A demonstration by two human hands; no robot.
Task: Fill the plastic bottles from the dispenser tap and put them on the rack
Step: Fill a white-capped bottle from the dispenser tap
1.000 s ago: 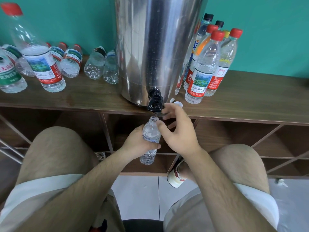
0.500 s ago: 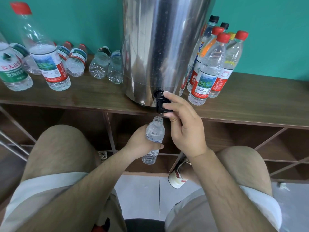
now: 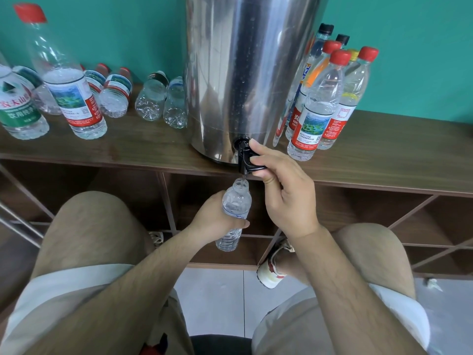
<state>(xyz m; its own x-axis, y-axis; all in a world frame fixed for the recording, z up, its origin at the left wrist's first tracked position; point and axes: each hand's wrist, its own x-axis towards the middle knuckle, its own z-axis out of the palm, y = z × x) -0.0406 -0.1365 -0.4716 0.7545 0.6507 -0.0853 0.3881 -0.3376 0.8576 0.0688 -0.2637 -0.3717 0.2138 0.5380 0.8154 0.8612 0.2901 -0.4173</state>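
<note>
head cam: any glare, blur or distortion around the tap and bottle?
Head view: soft, even light, no hard shadows. Head view: the steel dispenser carries streaky reflections, nothing blown out. Head view: wide-angle stretch makes the standing bottles lean outward. Head view: the tap and the held bottle are sharp.

1. Illumination: bright, even, diffuse indoor light; no hard-edged shadows anywhere
2. Glare: the tall polished stainless-steel dispenser drum carries broad vertical white streaks beside a dark reflection band
3. Shadow: compartments under the brown wooden shelf top are dim, which suggests an overhead source; soft shade lies on the pale tiled floor
4. Focus: sharp at centre; the small clear plastic bottle shows its ribs clearly, while the black plastic tap reads near-solid black
5. Distortion: wide-angle stretch; the red-capped clear plastic bottles at far left lean outward
6. Edges: slight softness in the corners
</note>
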